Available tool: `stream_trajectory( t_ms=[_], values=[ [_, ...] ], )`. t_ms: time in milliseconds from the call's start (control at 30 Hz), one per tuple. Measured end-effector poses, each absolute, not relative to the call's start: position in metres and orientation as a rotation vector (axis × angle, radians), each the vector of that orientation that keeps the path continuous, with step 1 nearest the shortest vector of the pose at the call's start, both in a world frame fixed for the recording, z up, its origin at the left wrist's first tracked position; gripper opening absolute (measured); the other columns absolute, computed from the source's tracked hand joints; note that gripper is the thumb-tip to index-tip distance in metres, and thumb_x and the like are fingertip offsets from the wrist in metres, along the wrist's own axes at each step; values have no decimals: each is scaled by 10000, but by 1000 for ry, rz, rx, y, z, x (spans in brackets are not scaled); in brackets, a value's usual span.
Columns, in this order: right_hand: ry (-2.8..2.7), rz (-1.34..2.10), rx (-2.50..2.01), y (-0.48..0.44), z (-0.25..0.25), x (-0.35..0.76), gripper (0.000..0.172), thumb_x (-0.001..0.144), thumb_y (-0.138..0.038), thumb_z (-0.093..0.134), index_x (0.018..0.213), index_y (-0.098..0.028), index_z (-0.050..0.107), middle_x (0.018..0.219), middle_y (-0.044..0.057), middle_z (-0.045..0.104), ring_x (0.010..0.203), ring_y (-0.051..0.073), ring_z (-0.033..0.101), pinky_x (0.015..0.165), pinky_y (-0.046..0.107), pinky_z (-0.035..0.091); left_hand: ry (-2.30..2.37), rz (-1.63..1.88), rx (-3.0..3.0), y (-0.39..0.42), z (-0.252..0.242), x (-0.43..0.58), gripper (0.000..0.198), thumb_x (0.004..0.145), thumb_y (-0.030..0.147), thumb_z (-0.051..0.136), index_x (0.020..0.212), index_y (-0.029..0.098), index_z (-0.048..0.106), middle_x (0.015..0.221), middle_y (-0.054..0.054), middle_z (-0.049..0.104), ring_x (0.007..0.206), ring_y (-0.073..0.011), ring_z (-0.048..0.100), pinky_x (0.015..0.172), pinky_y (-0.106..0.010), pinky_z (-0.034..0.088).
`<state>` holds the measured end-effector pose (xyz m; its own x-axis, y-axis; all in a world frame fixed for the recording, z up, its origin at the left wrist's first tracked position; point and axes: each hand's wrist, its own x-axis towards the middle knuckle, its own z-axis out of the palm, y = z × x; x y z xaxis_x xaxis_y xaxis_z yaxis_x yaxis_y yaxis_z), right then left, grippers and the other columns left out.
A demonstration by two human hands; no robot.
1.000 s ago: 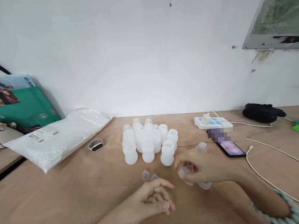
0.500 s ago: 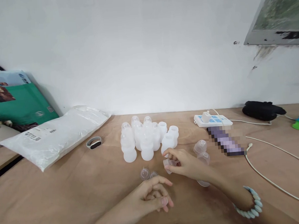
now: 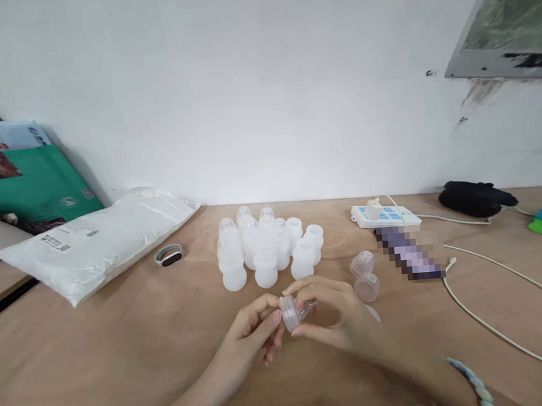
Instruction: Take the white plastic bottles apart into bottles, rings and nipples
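Between my hands is a clear baby bottle nipple in a ribbed screw ring (image 3: 291,314), tipped on its side with the teat toward the right. My right hand (image 3: 333,310) grips it with thumb and fingers. The thumb and fingertips of my left hand (image 3: 257,329) pinch at the ring's open left edge. Just beyond my hands stand several white baby bottles (image 3: 233,275) with clear domed caps. On that group's right side are uncapped bottles (image 3: 302,260) with open necks. Loose clear domed caps (image 3: 366,287) lie right of my right hand, one partly hidden by it.
A white plastic parcel (image 3: 100,241) and a grey wristband (image 3: 169,255) lie to the left. At the right are a power strip (image 3: 385,216), a blurred phone (image 3: 409,253), a white cable (image 3: 492,336) and a black pouch (image 3: 477,198). The wall rises behind the table.
My right hand has brought the nipple and ring left and toward me. My left hand, earlier apart with loose fingers, has met the ring. The small clear pieces near it are now hidden.
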<state>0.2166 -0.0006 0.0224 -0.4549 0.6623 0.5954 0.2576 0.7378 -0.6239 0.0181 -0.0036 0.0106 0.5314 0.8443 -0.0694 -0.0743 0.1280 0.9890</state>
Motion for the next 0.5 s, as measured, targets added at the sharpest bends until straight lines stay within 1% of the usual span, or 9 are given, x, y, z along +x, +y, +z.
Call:
stream_trajectory(
  t_ms=[133, 233, 333, 400, 500],
  values=[
    [-2130, 475, -631, -5, 24, 215, 122, 871, -265, 695, 945, -200, 622, 1082, 96, 689, 902, 166, 672, 779, 289, 569, 809, 759, 1210, -7, 15, 18, 413, 810, 551, 680, 802, 140, 637, 543, 63, 455, 437, -46, 360, 438, -171, 304],
    [-2172, 460, -617, -7, 26, 214, 115, 884, -264, 683, 948, -197, 614, 1101, 105, 686, 943, 179, 672, 811, 304, 565, 826, 775, 1185, -8, 13, 18, 364, 769, 489, 726, 713, 136, 653, 511, 60, 441, 444, -50, 333, 430, -169, 281],
    [-2181, 460, -588, -9, 25, 212, 118, 883, -259, 684, 942, -199, 602, 1121, 105, 681, 973, 189, 666, 830, 313, 553, 850, 770, 1158, -9, 14, 18, 301, 735, 415, 746, 668, 138, 650, 490, 53, 446, 451, -58, 337, 423, -165, 279],
    [-2171, 499, -607, -12, 26, 211, 142, 858, -251, 709, 934, -200, 600, 1081, 90, 680, 931, 180, 663, 789, 293, 548, 854, 745, 1139, -9, 16, 18, 269, 738, 373, 737, 648, 143, 630, 484, 54, 443, 451, -60, 337, 419, -162, 282],
    [-2140, 593, -702, -15, 29, 208, 274, 762, -227, 775, 980, -204, 611, 903, 29, 652, 747, 143, 612, 652, 250, 516, 801, 717, 1149, -10, 18, 19, 221, 750, 313, 709, 643, 150, 605, 471, 71, 407, 430, -52, 292, 411, -160, 279]
  ],
)
